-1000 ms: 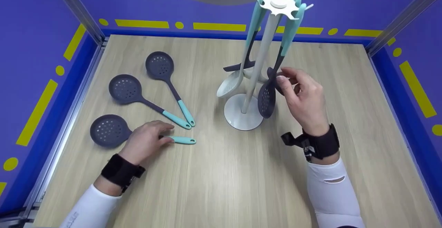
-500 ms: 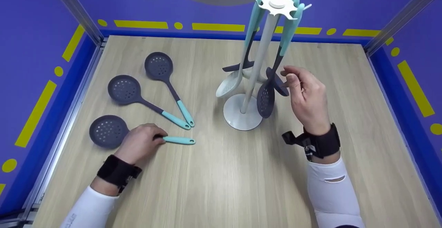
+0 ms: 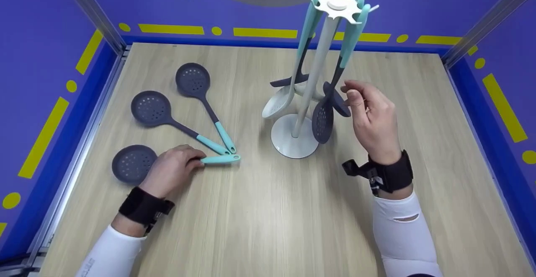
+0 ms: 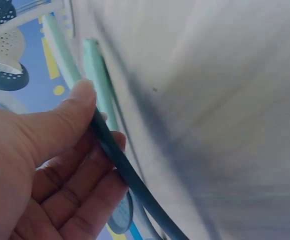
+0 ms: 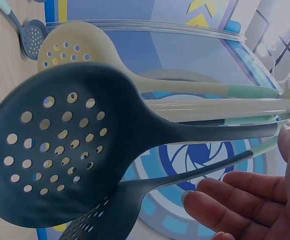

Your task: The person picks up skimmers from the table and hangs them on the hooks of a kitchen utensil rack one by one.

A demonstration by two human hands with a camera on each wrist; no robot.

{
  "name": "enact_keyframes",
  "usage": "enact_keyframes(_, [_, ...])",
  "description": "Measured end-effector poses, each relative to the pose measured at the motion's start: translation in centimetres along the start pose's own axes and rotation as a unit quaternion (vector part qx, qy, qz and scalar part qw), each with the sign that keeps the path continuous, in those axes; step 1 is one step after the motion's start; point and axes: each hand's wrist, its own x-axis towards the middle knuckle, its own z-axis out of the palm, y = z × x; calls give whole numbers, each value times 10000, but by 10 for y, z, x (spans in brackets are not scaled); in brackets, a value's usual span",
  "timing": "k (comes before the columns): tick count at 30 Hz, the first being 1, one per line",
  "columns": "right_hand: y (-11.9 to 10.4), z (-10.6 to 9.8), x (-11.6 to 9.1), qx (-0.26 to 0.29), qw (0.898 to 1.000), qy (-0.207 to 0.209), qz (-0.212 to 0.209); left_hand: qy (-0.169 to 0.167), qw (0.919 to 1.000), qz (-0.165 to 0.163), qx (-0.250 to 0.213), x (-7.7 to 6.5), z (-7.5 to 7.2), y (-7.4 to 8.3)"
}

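My left hand (image 3: 171,169) pinches a dark skimmer (image 3: 135,164) by its shaft, between thumb and fingers. The hand covers part of that shaft; the mint handle end sticks out to the right, slightly raised. In the left wrist view the dark shaft (image 4: 122,160) runs between thumb and fingertips. My right hand (image 3: 374,120) hovers beside the utensil stand (image 3: 319,67), its fingers loosely bent and holding nothing. Nearest to it hang a dark skimmer (image 3: 323,124) and another dark utensil head (image 3: 341,104). The right wrist view shows perforated heads close to the fingers (image 5: 235,200).
Two more dark skimmers (image 3: 151,108) (image 3: 193,80) with mint handles lie on the left of the wooden table (image 3: 259,226). A pale skimmer (image 3: 277,102) hangs on the stand's left side. Blue panels (image 3: 33,80) enclose the table's back and sides.
My left hand has closed on the skimmer's shaft and raised its handle end, shifting it away from me toward the neighbouring handles. My right hand has drawn back slightly from the hanging utensils.
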Motion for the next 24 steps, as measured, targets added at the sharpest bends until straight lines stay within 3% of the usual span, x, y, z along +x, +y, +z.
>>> enact_keyframes(7, [-1, 0, 1, -28, 10000, 38, -39, 366, 9991, 190, -127, 4, -5, 19])
enact_keyframes(15, [-1, 0, 0, -78, 9999, 42, -54, 751, 9950, 357, -560, 15, -8, 52])
enact_keyframes(24, [0, 1, 0, -179, 9997, 109, -113, 1367, 9789, 1092, -1052, 33, -11, 90])
